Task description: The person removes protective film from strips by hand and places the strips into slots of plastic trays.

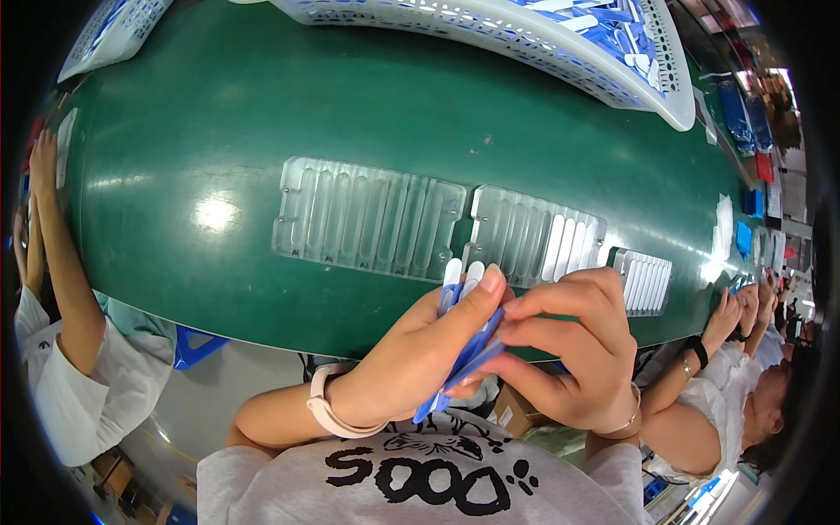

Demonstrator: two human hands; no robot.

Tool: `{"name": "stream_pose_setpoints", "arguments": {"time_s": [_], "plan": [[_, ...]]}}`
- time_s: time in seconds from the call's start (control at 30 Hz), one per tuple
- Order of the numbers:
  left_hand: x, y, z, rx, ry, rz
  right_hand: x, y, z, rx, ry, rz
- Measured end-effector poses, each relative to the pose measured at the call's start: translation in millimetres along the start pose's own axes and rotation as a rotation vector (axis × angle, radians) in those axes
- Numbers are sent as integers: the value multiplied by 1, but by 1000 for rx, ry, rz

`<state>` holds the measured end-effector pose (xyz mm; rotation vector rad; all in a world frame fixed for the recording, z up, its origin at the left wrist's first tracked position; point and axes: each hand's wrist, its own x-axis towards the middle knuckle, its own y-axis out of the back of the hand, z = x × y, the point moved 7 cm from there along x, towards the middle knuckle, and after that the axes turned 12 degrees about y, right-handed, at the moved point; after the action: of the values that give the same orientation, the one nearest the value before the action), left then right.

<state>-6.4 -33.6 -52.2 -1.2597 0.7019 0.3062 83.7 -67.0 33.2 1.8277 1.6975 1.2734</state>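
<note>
My left hand (424,350) is closed round a small bundle of slim blue-and-white plastic strips (429,404), whose rounded white ends stick up past the thumb. Thumb and fingers of my right hand (569,341) pinch a blue strip (477,360) beside that bundle, slightly blurred. Beyond my hands lies a clear slotted tray (367,214) with bare grooves. To its right, a second clear tray (503,232) holds several white strips (567,245) in its right-hand grooves. Farther right, a third tray (643,282) has white strips across its grooves.
A white perforated basket (675,105) heaped with blue and white strips stands at the far side of the green table (210,149). Another basket (109,44) is at the far left. Co-workers' arms (66,254) reach in at left and right. A blue stool (194,347) is below the table edge.
</note>
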Motion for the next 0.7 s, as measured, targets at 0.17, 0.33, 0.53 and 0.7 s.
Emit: {"name": "stream_pose_setpoints", "arguments": {"time_s": [0.17, 0.33, 0.53, 0.7], "plan": [[-4, 1, 0, 250, -15, -28, -4, 11, 10, 192, 61, -51], [-12, -7, 3, 325, 46, -37, -12, 24, 22, 211, 198, 38], [-17, -5, 13, 542, -98, 53, -13, 31, 24, 93, 272, 66], [-15, -5, 12, 553, -140, 100, -12, 29, 28, 71, 261, 114]]}}
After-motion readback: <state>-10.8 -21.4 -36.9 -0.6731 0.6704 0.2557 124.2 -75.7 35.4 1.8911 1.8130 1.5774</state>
